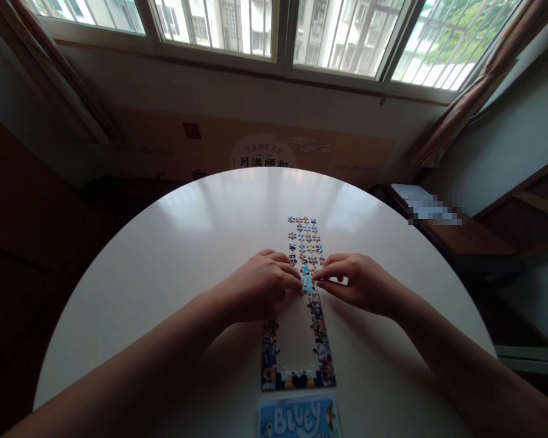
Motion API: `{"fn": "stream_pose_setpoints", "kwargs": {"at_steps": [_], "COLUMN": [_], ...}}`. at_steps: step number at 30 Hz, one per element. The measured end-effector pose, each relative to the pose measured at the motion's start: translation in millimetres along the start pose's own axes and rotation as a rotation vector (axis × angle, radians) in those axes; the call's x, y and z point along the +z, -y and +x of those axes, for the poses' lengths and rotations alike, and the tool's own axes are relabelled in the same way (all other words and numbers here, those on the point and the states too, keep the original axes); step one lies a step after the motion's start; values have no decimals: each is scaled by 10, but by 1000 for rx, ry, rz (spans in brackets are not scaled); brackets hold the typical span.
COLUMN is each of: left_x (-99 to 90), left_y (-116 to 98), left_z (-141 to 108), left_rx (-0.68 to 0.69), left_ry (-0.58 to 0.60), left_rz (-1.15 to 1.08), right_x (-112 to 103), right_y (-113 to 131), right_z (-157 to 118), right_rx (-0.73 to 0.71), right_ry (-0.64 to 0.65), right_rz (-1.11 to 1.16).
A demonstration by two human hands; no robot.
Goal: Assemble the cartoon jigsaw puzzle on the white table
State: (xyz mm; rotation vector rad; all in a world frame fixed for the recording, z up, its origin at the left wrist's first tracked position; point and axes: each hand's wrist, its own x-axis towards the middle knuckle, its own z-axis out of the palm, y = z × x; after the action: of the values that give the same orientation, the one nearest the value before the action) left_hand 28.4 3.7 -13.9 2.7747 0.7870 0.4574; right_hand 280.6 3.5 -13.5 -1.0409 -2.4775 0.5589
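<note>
My left hand (267, 285) and my right hand (360, 281) meet over the top end of a jigsaw puzzle, one on each side of some light blue puzzle pieces (307, 283). The fingers of both hands are closed in a pinch at the edges of these pieces; the exact grip is small and partly hidden. Below lies the joined puzzle border (326, 359), dark and many-coloured, with the white tabletop showing inside it. My left hand covers part of its left side. Beyond the hands, several loose puzzle pieces (306, 229) lie in rows.
A blue Bluey picture or box (299, 418) lies at the near side of the round white table (164, 243). Behind the table are a cardboard panel (369, 152) and barred windows. To the right stands a brown piece of furniture (461, 234) with papers on it.
</note>
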Motion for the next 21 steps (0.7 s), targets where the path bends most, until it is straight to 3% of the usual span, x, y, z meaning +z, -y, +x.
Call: {"fn": "stream_pose_setpoints", "kwargs": {"at_steps": [9,21], "left_x": [5,29], "left_y": [28,37], "left_z": [5,39], "left_rx": [18,27], "left_ry": [4,-2], "left_rz": [-48,-47], "right_x": [-15,34], "right_y": [-38,-77], "right_z": [-13,7], "right_rx": [-37,-61], "right_ry": [111,103], "right_rz": [-17,1]}}
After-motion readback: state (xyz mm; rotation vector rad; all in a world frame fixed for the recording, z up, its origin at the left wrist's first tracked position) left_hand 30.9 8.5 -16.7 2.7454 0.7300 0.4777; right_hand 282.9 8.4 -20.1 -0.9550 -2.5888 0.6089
